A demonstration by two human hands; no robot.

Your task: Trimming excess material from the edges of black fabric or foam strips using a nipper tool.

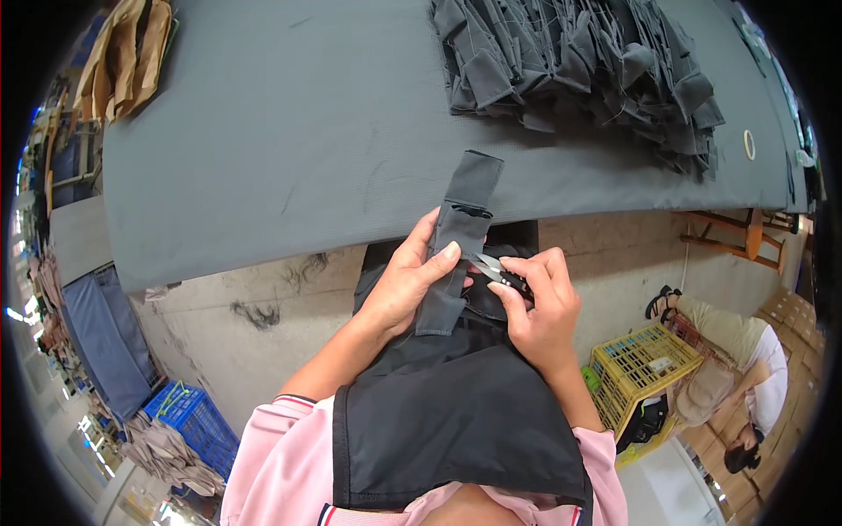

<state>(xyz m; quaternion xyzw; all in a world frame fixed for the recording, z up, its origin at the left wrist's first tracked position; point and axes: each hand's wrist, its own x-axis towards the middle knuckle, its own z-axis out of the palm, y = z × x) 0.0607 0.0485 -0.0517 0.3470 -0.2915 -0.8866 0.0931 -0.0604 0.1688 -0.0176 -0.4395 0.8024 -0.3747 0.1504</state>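
A dark grey sewn fabric strip [463, 230] with folded, stitched layers hangs over my lap, just off the table's near edge. My left hand [410, 273] is closed on it, the thumb pressed flat on its front. In my right hand [545, 302] is a small pair of thread snips [498, 273] with a black grip. Their pointed metal blades touch or nearly touch the strip's right edge, below the folded layer. Whether a thread lies between the blades is too small to tell. A black apron [456, 403] covers my front.
A large heap of similar grey fabric pieces [579, 61] lies on the grey-covered table [263, 131]. Brown fabric [127, 57] sits at the far left corner, a tape roll [749, 145] at the right. Yellow [645, 359] and blue crates [197, 430] flank me; a person [759, 359] bends at right.
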